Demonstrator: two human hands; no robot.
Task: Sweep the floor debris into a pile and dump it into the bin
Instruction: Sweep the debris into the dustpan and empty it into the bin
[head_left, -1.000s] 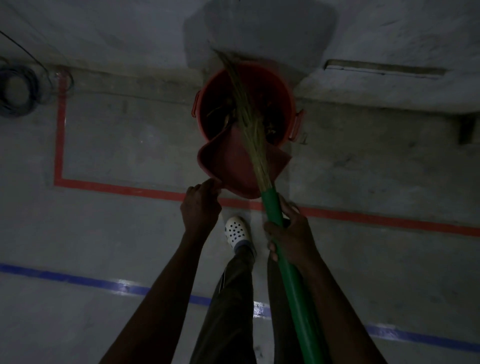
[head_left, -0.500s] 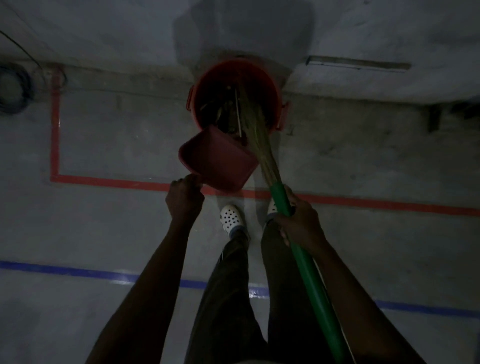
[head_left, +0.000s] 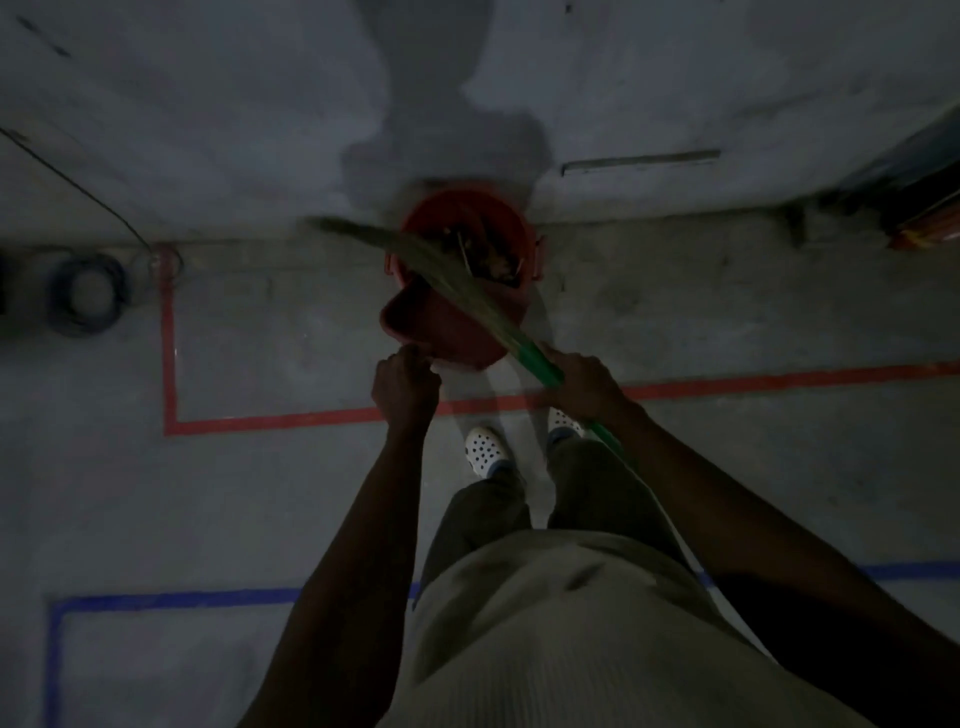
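Dustpan (head_left: 441, 332) at bin (head_left: 525, 244), left hand (head_left: 405, 389) grip clamped on it; right hand (head_left: 582, 384) clamps broom (head_left: 467, 291)

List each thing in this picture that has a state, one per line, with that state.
Bin, upright, open, debris inside.
Dustpan, tipped at the bin's near rim.
Broom, slanted across the bin's mouth, bristles blurred.
Left hand, grips the dustpan's edge.
Right hand, grips the broom's green handle.
Cable, coiled on the floor.
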